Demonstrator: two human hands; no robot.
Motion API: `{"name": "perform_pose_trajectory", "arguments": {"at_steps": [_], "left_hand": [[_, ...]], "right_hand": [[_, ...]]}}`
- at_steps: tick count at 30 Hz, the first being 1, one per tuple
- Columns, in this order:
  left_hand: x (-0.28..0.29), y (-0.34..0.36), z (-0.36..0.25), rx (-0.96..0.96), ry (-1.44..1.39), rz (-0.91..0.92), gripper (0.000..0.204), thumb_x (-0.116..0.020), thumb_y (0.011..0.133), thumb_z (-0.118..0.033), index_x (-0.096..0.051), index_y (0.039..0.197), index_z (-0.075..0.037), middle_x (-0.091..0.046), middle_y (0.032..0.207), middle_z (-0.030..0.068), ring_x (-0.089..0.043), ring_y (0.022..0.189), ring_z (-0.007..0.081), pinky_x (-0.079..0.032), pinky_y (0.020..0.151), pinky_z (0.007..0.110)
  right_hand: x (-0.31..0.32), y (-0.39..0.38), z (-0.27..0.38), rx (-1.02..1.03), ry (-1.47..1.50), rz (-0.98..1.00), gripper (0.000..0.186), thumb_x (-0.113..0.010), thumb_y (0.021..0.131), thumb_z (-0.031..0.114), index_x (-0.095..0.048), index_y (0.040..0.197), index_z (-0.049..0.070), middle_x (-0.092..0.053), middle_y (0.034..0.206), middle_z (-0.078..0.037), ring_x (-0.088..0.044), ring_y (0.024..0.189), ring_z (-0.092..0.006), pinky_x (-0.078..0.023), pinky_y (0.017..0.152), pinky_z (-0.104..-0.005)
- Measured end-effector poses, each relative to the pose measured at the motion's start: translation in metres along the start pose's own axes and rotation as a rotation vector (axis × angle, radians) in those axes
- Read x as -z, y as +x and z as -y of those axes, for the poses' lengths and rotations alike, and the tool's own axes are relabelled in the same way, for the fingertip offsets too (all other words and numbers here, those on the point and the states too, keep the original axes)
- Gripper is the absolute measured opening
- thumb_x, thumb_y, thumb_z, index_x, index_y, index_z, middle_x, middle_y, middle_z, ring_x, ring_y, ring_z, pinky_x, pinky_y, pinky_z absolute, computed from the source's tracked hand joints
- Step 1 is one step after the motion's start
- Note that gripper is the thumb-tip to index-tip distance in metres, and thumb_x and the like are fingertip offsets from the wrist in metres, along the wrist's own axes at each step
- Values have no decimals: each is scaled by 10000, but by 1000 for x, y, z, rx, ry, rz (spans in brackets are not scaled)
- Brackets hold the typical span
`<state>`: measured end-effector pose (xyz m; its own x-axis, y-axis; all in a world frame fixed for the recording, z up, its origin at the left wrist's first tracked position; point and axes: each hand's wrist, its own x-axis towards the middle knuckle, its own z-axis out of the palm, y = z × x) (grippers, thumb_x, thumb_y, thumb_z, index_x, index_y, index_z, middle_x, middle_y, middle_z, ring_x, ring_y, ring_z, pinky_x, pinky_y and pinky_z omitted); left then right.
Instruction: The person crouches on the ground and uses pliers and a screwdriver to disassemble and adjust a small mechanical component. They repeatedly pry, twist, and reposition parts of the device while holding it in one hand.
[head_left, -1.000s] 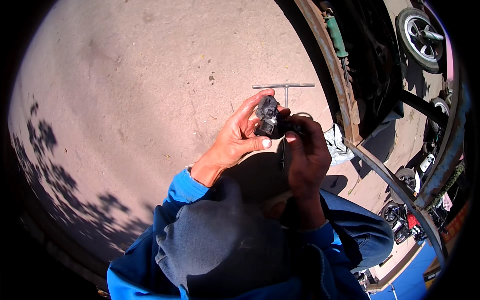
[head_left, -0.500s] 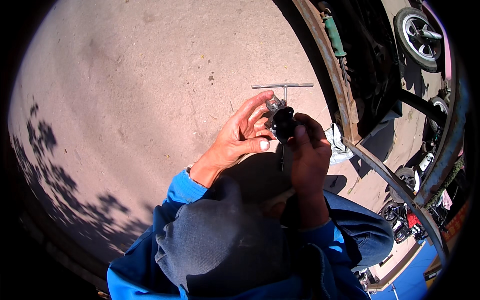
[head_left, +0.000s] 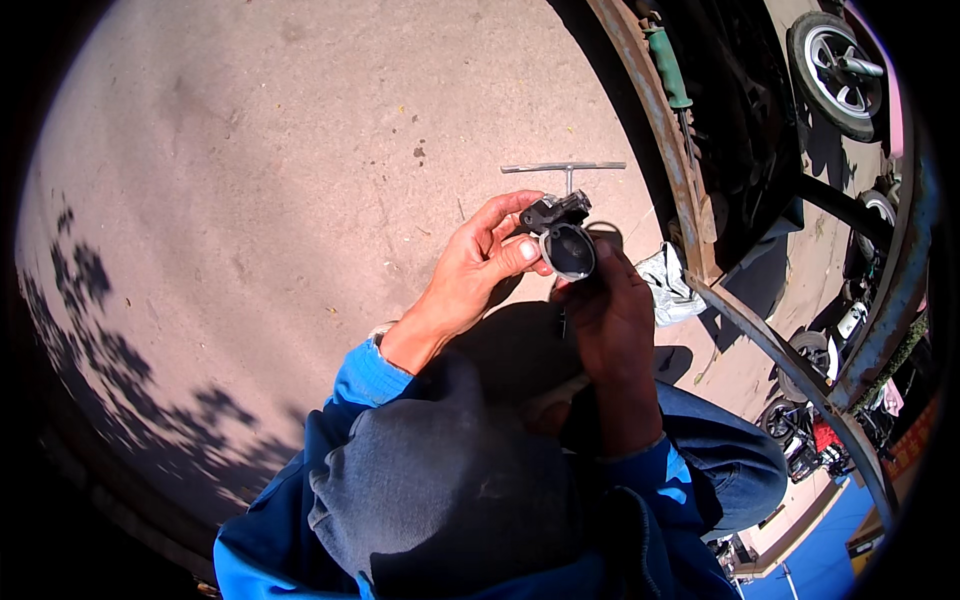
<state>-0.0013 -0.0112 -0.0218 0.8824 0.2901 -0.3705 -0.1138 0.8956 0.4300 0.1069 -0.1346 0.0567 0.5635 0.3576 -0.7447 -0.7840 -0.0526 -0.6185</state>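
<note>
My left hand (head_left: 478, 268) grips a small dark metal part, seemingly a carburetor (head_left: 556, 212), its thumb pressed on the near side. A round, dark opening with a pale rim faces up on the part. Close against its right side is my right hand (head_left: 613, 315), in shadow with fingers curled. A thin, dark curved edge (head_left: 606, 228) shows above those fingers; what they hold is mostly hidden. Just beyond both hands, a metal T-handle wrench (head_left: 563, 167) shows its crossbar, with its lower shaft hidden behind the part.
A rusty metal frame (head_left: 655, 130) runs along the right, with a green-handled tool (head_left: 668, 68) on it. A crumpled silvery bag (head_left: 672, 288) lies beside my right hand. Farther right are a spoked wheel (head_left: 838, 75) and parked motorbikes (head_left: 815, 360). Concrete ground (head_left: 280, 200) spreads left.
The part has been turned, so its round rimmed opening now faces up. My left thumb has moved onto it, and my right hand has shifted slightly down.
</note>
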Motion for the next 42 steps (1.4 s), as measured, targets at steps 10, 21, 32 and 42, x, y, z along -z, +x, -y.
{"name": "perform_pose_trajectory", "arguments": {"at_steps": [10, 21, 32, 42], "left_hand": [[5, 1, 6, 66, -44, -95, 432, -711, 991, -129, -526, 1346, 33, -708, 1078, 121, -680, 904, 157, -560, 849, 301], [-3, -4, 0, -49, 242, -123, 405, -772, 940, -68, -543, 1268, 0, -621, 938, -7, -579, 884, 56, -490, 805, 232], [-23, -10, -9, -274, 364, -116, 371, -758, 880, 56, -587, 1205, 2, -629, 1034, 62, -615, 896, 106, -543, 764, 249], [-18, -5, -6, -505, 723, -56, 367, -775, 756, 118, -640, 1076, -1, -621, 1055, 95, -617, 855, 159, -536, 761, 299]], "right_hand": [[-1, -3, 0, -54, -56, -15, 263, -600, 1066, 254, -691, 1098, 9, -718, 853, -78, -703, 734, -165, -565, 671, -296], [13, 2, -6, -122, 56, 60, 348, -473, 1109, 325, -688, 1071, 53, -706, 869, -61, -690, 771, -165, -572, 712, -331], [18, 6, -9, -239, 284, 171, 432, -372, 1129, 342, -590, 1322, 23, -731, 1147, -146, -719, 1018, -237, -576, 874, -377], [6, 3, -4, -223, 248, 220, 518, -343, 1128, 437, -556, 1380, 37, -700, 1253, -157, -678, 1144, -248, -534, 950, -382]]}}
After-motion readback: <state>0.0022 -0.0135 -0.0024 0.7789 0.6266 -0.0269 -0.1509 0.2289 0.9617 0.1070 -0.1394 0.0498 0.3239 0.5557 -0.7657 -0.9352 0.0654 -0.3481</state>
